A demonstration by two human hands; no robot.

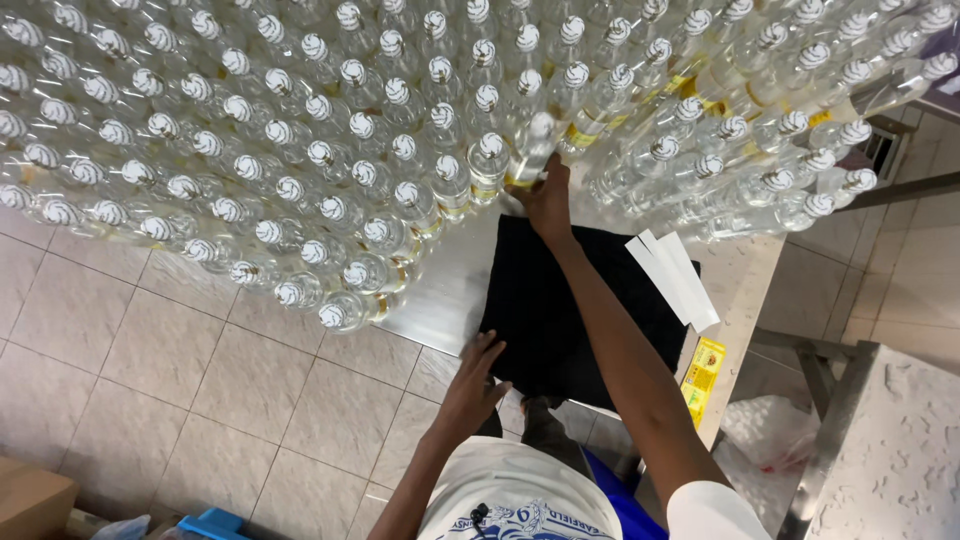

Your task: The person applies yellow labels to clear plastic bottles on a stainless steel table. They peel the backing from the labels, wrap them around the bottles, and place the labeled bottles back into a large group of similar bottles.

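My right hand [549,203] reaches forward across a black cloth [570,300] and grips the lower part of a clear bottle [530,150] with a yellow label and a striped cap, at the front edge of a dense crowd of bottles. My left hand [474,382] rests with fingers spread on the near edge of the black cloth, holding nothing. The cloth lies on a steel table [445,295].
Several clear bottles with white striped caps [300,150] fill the table's far and left parts. White paper strips [675,275] and a yellow label sheet [703,378] lie to the right. A tiled floor [150,370], a cardboard box [30,500] and a second steel table [890,450] surround it.
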